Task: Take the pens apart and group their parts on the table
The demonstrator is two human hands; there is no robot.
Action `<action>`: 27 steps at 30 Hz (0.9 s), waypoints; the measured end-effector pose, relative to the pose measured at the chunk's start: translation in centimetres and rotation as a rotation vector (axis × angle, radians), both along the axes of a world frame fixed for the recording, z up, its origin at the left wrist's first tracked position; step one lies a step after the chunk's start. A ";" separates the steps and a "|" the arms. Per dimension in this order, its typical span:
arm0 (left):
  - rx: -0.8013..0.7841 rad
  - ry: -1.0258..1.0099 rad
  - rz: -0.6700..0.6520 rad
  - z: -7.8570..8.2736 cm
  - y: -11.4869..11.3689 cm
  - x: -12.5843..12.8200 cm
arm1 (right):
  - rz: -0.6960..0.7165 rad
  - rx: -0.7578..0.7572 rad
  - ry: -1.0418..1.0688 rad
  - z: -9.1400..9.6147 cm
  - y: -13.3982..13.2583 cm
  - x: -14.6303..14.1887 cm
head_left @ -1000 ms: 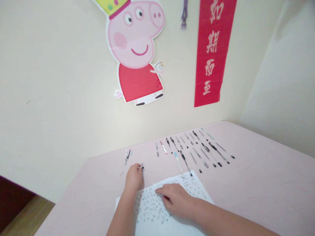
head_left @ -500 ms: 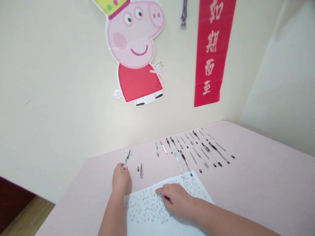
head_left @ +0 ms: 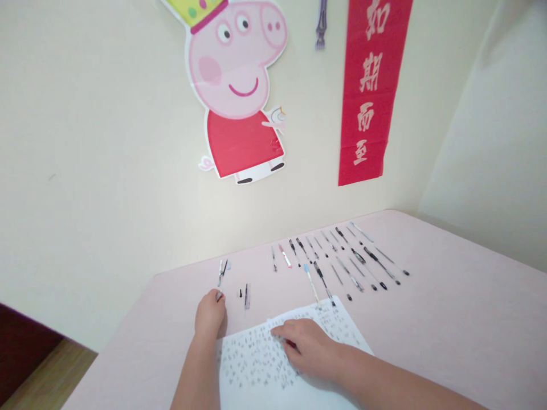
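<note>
My left hand (head_left: 209, 313) rests on the pink table (head_left: 427, 319), fingers curled, its fingertips pinched on a tiny piece I cannot make out. Just to its right lie a dark pen (head_left: 247, 296) and a small cap (head_left: 240, 294); a pair of pens (head_left: 221, 271) lies just beyond it. My right hand (head_left: 307, 348) lies with fingers closed on a white sheet full of handwriting (head_left: 252, 364), with a bit of something red showing under it.
A long row of several pens and pen parts (head_left: 342, 256) is laid out along the far side of the table. The wall behind carries a cartoon pig cut-out (head_left: 239, 91) and a red banner (head_left: 370, 91). The table's left edge drops to a wooden floor (head_left: 47, 376).
My left hand let go of the dark pen, which now lies on the table, moved left to a small piece and closed its fingertips there. My right hand stayed on the sheet.
</note>
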State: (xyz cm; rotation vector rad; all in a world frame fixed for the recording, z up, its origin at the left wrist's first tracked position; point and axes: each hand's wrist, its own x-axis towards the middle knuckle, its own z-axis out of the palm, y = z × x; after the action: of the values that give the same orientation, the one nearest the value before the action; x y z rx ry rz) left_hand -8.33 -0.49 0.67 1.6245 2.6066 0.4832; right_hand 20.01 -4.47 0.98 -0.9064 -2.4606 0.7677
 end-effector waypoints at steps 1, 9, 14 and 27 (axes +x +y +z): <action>-0.004 -0.048 -0.022 0.1 0.1 0.3 | 0.000 -0.001 -0.003 0.0 0.0 0.0; 0.003 -0.177 -0.112 0.1 0.8 2.1 | 0.005 0.022 0.009 -0.4 0.0 0.0; 0.021 -0.167 -0.076 0.2 0.7 2.8 | 0.005 0.027 -0.002 -0.3 0.0 0.0; 0.043 -0.035 -0.137 -0.4 1.0 2.7 | 0.003 0.021 -0.032 0.1 -0.1 0.1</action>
State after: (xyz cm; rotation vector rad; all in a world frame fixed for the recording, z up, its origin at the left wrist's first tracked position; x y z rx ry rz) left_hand -5.60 0.50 0.23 1.7760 2.4556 0.5574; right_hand 20.10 -4.57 1.10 -0.9145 -2.4931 0.7322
